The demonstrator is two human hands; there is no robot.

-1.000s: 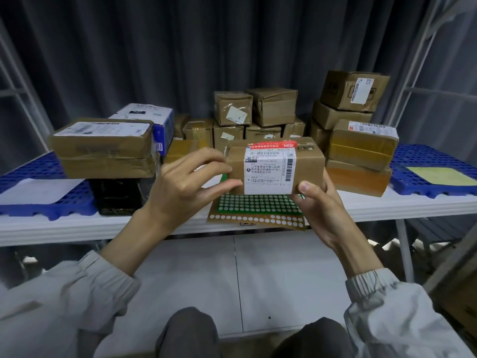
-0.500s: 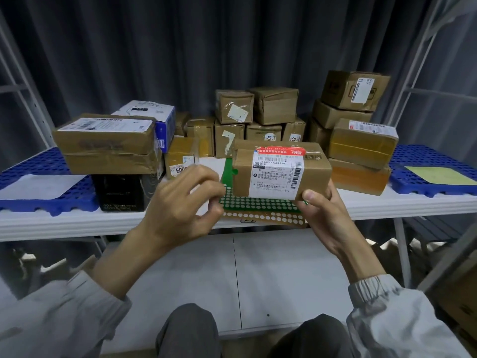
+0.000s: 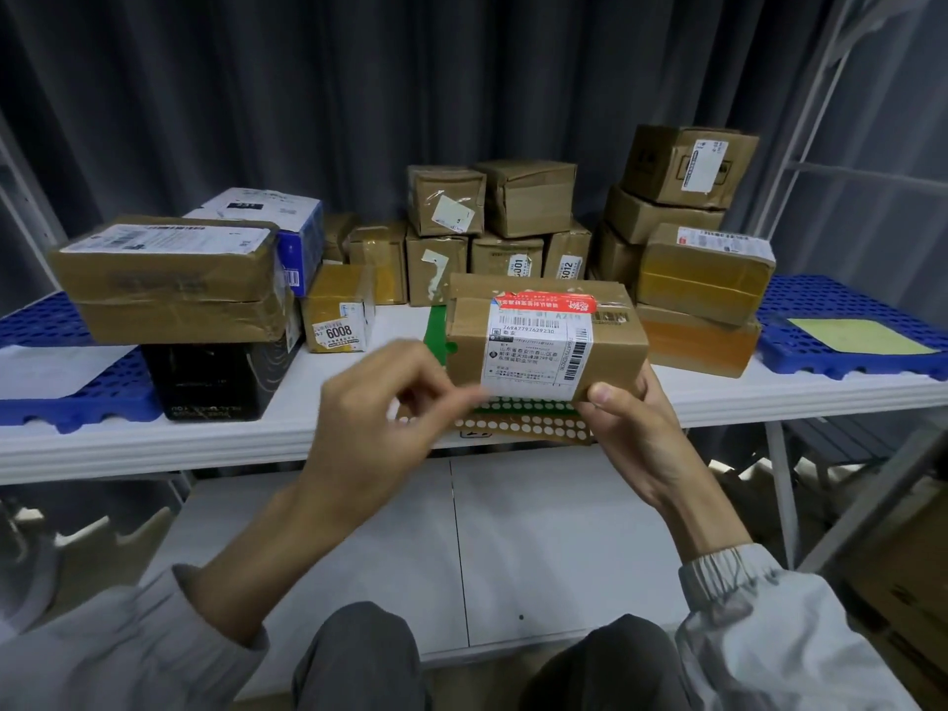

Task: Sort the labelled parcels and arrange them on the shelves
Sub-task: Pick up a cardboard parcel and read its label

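Box: the brown box is held up over the white table.
Right hand: grips the box's right bottom corner.
Left hand: just left of the box, fingers pinched together, blurry.

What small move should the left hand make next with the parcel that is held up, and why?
Probably bring the left hand to the parcel and press down what its fingertips pinch. The right hand grips the parcel alone at its lower right corner, label facing the camera. The pinched thing is blurred; it may be a sticker from the dotted sheet below. Boxes marked 6008 show such number labels.
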